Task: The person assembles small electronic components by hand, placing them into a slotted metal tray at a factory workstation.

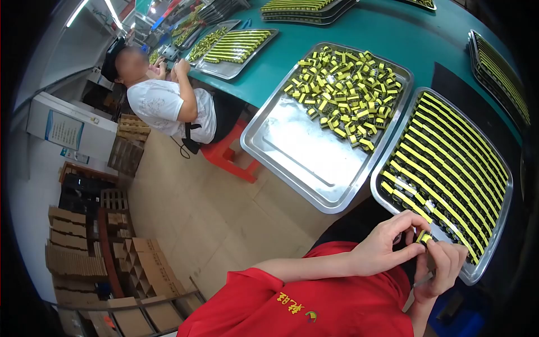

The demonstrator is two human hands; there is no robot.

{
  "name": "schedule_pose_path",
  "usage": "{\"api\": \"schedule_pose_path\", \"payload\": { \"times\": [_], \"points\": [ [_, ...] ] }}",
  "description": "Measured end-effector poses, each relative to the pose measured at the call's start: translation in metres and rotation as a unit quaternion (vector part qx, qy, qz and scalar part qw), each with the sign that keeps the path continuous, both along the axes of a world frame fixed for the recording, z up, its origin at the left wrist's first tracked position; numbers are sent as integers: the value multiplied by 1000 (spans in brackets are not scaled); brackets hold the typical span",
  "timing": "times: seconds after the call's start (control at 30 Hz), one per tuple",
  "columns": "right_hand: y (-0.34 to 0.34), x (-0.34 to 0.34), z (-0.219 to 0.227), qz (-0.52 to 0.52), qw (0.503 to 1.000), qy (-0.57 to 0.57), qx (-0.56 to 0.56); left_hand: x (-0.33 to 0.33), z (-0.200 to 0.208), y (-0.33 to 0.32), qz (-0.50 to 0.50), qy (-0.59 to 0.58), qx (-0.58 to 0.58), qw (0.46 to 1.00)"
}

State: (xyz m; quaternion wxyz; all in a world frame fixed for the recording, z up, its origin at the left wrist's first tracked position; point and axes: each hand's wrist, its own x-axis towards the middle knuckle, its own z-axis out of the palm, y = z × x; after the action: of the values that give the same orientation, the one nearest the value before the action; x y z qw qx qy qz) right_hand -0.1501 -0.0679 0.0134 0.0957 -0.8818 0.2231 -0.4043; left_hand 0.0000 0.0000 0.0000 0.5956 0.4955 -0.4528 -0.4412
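Yellow-black part (425, 238) pinched narrowly by left grip (388, 242), right grip (442, 266).

"Where does this view sit?"
"On the wearer's head, the left of two side-by-side fisheye cameras, facing down."
"How near?"
"Close over the left hand (384, 245) and right hand (443, 265), which fall low and right of centre."
"And beyond?"
"It's wide: the counter (421, 33) runs off toward the top, the floor (236, 216) spreads left, and straight edges bow near the dark rim."
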Motion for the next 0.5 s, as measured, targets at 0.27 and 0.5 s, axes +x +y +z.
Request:
{"api": "schedule_pose_path", "payload": {
  "times": [0.27,0.5],
  "points": [
    [2,-2,-2,-19,1000,6,3,-2,0,-2,1,16,-6,1000],
    [0,4,0,-11,1000,2,-21,1,-5,-1,5,32,-27,999]
  ]
}}
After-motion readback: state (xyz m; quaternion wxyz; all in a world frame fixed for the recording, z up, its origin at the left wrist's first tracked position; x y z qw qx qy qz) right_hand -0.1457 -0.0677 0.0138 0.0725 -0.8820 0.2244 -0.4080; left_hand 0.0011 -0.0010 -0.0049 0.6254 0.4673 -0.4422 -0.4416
